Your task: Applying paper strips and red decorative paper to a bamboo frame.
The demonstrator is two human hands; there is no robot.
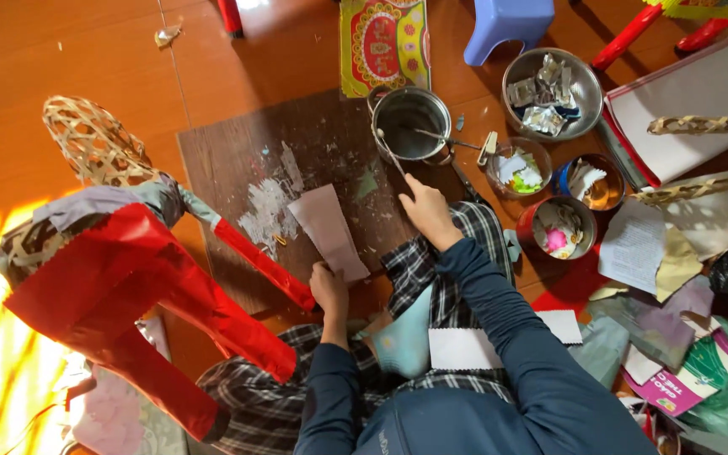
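Observation:
My left hand (329, 289) pinches the near end of a pale pink paper strip (327, 228) that lies on a dark wooden board (229, 152). My right hand (427, 211) holds a thin brush (391, 153) whose tip reaches toward a small metal pot (410, 122) at the board's far edge. A woven bamboo frame (90, 143), partly covered in red paper (128, 286), rests at the left beside the board.
Right of the pot stand a metal bowl (587, 88) of foil scraps and three small bowls of paper bits (559, 226). Loose sheets and coloured paper (676, 320) pile at the right. A blue plastic stool (507, 21) stands at the back on the orange tiled floor.

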